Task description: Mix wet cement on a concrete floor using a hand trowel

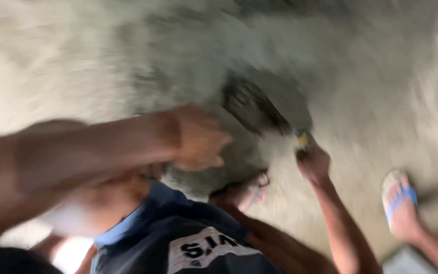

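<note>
Your right hand (313, 161) has its grip closed on a yellow-tipped tool handle (303, 140) whose dark head (252, 106) meets the grey floor (371, 91); your left hand (198, 138) hangs half-curled, empty; a slip could strike the sandalled foot (400, 205) nearby.

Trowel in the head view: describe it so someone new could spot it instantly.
Start at the grey cement floor filling the frame, then find the right hand right of centre. The trowel runs up-left from that fist: a dark, blurred flat blade with a yellowish handle end, the only tool there.
</note>
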